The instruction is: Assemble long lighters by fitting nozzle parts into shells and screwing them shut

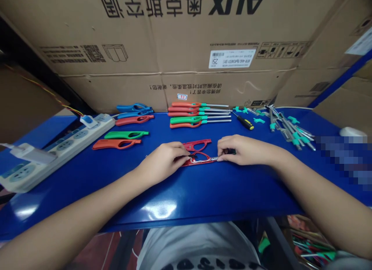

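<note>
On the blue table lies an opened red lighter casing. Its near half holds a white wire, and the far half rests just behind it. My left hand is closed at the left end of the near half, fingertips pinching a small black part by the wire. Its palm hides that end of both halves. At the other end, my right hand pinches a silvery metal piece. Something dark shows under its curled fingers; I cannot make out what it is.
Several coloured lighter handles lie left, beside a power strip. Lighters with metal tubes are lined up behind my hands. A black-yellow screwdriver and a pile of metal tubes lie right. A cardboard wall closes the back.
</note>
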The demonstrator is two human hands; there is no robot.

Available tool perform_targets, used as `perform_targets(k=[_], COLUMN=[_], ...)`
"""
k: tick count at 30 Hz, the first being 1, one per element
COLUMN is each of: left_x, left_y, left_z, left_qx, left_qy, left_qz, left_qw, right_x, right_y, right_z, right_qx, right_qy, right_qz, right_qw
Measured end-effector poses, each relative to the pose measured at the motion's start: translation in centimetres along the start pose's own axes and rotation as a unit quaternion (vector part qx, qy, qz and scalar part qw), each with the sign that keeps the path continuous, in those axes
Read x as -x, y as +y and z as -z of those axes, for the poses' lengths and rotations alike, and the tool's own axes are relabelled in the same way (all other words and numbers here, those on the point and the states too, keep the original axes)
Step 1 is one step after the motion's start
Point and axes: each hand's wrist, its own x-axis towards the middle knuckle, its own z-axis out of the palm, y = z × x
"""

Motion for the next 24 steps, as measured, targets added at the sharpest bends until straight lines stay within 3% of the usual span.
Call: perform_targets(k=[13, 24], left_x=[0.0, 0.2], left_y=[0.7, 1.1], left_z=[-0.1, 0.0], left_qx=[-0.004, -0.042], left_qy=[0.003, 0.049], left_qz=[0.017, 0.038], left_qw=[1.000, 0.997], right_x=[-0.4, -0.4], right_y=[-1.4, -1.3], right_z=[-0.7, -1.2], right_qx=[0.175, 0.052], right_qy=[0.004, 0.068], right_qz=[-0.005, 0.038], right_qw=[0.985, 0.996])
